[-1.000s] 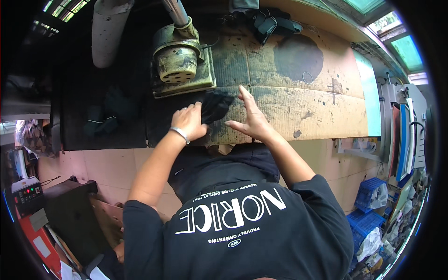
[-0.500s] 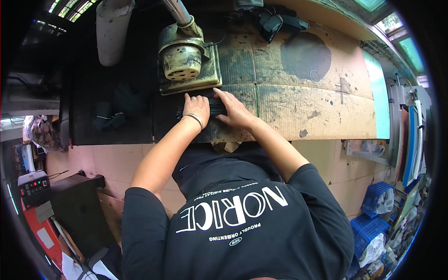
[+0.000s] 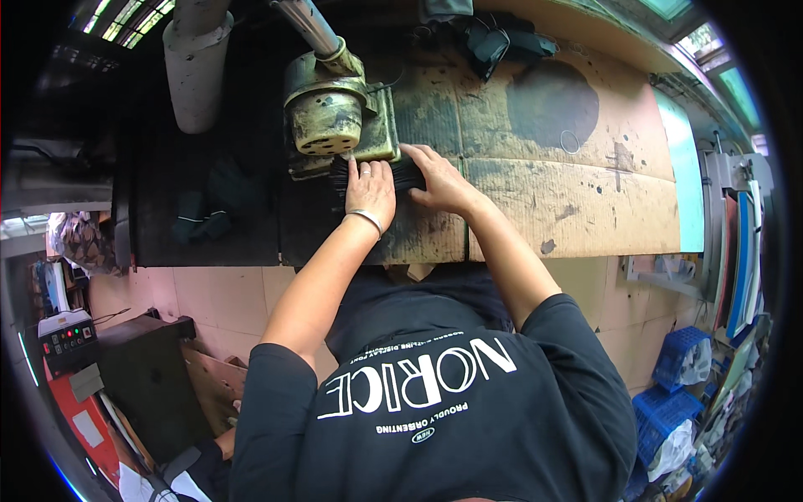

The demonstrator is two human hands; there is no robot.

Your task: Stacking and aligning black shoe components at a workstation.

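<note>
Hands, L [image 3: 370, 189] & R [image 3: 439, 177], press flat on black bundle [image 3: 400, 174] beside machine [image 3: 333, 117].

Workshop, grimy metal machine [image 3: 328, 117], stained cardboard-covered bench [image 3: 577, 201] (oil-spotted), red control box [image 3: 69, 339], blue crates [image 3: 679, 360]

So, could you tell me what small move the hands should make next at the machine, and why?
Probably ease the dark bundle a little further toward the grimy green machine. Both the left hand and the right hand press flat on it on the stained cardboard, and its end lies right at the machine's base.
</note>
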